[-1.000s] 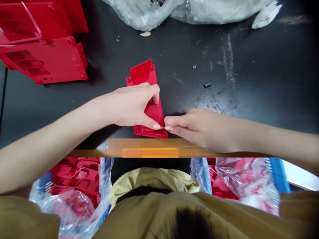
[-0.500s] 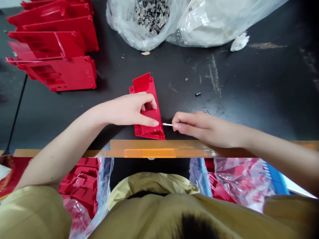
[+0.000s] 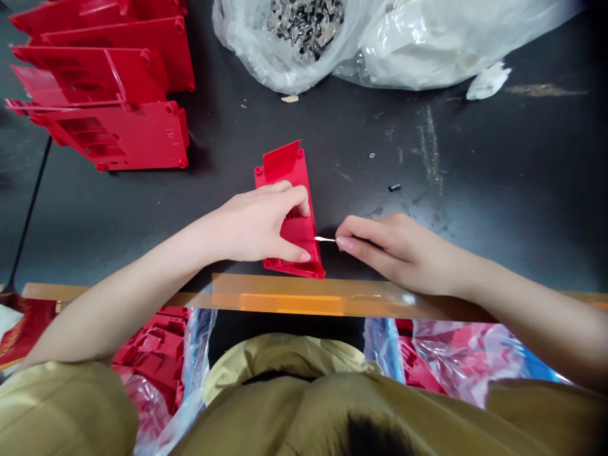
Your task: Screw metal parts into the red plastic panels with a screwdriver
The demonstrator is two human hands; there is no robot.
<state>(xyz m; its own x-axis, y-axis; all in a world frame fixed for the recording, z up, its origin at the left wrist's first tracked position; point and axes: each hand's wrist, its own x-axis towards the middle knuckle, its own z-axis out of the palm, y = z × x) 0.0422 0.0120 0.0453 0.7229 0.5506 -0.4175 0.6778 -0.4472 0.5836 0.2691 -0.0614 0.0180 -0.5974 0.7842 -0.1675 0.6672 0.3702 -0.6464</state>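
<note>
A red plastic panel with screw posts and an upright flap lies on the black table near its front edge. My left hand grips it from the left, with the thumb along its lower part and the curled fingers higher up, so much of the panel is hidden. To the right, my right hand pinches a thin cotton swab between thumb and forefinger. The swab's white tip meets the panel's right side edge.
Several red panels stand stacked at upper left. A plastic bag of small metal clips and a whitish bag lie at the back. A small black piece and a tiny ring rest rightward. Lined bins with red parts sit below the edge.
The view has shifted a little. My left thumb has slid down the panel towards its lower end. The swab's tip has come closer to the panel's right edge.
</note>
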